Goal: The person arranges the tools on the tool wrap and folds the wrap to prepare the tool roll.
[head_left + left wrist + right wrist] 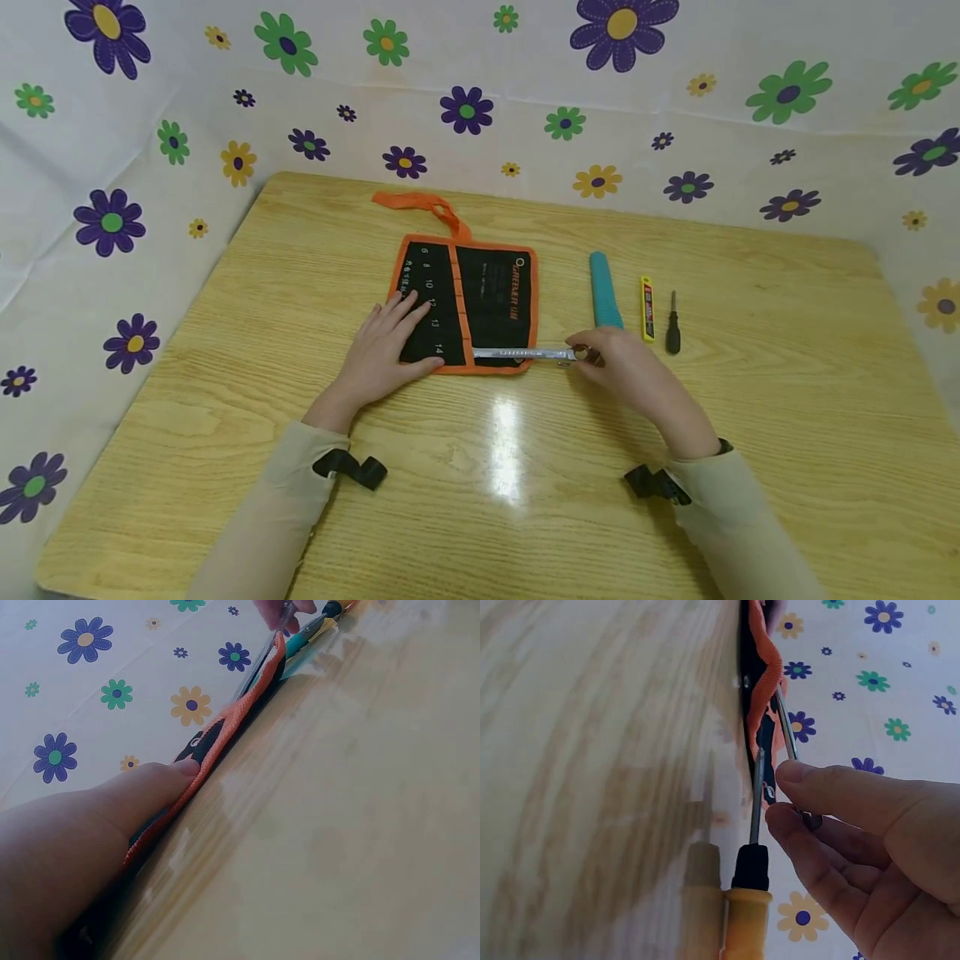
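A black tool pouch (pixel 491 308) with orange edging lies on the table, its left panel marked with sizes from 6 to 14. My left hand (pixel 382 346) rests on that panel, fingers spread over the fabric and thumb by the near edge beside the 14. My right hand (pixel 633 375) pinches the ring end of a silver wrench (pixel 521 353) between thumb and fingers. The wrench lies across the right panel, its far end at the orange middle band, in line with the 14. In the right wrist view, the wrench shaft (pixel 787 727) reaches toward the pouch's orange edge.
Right of the pouch lie a teal tapered object (pixel 604 287), a yellow narrow pack (pixel 647 308) and a screwdriver (pixel 673 325). An orange strap (pixel 420 202) trails behind the pouch. Flower-patterned cloth (pixel 517 92) stands behind the wooden table (pixel 450 517).
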`<state>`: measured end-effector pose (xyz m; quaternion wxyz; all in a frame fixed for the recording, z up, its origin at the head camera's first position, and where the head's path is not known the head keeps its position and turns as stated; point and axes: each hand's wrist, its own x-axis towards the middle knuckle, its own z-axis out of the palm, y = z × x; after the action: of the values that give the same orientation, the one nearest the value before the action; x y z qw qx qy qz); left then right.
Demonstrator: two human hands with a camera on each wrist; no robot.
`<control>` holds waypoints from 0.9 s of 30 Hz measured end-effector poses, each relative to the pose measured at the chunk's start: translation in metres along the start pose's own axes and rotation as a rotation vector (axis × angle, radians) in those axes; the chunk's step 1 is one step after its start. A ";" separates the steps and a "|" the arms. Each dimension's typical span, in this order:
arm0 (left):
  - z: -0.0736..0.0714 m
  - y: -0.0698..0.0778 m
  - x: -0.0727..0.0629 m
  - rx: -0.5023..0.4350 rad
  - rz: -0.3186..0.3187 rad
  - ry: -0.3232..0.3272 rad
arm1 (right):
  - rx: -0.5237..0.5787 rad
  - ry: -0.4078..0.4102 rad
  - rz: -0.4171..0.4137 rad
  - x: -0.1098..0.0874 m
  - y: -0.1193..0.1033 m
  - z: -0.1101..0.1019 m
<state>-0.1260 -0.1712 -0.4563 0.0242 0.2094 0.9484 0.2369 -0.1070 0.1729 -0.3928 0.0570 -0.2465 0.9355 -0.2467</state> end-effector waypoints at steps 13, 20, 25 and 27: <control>-0.001 0.003 0.001 0.006 -0.002 -0.008 | 0.011 0.075 -0.056 -0.001 0.000 0.006; 0.000 0.001 0.000 -0.001 -0.001 -0.002 | -0.006 0.098 -0.067 0.000 -0.002 0.012; 0.000 0.001 0.000 -0.002 0.000 0.006 | 0.002 0.120 -0.074 0.004 -0.006 0.016; -0.001 0.001 0.000 -0.008 0.002 0.009 | 0.008 0.126 -0.084 0.005 -0.008 0.017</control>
<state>-0.1255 -0.1707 -0.4552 0.0203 0.2093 0.9473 0.2415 -0.1043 0.1569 -0.4042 -0.0115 -0.2693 0.9250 -0.2677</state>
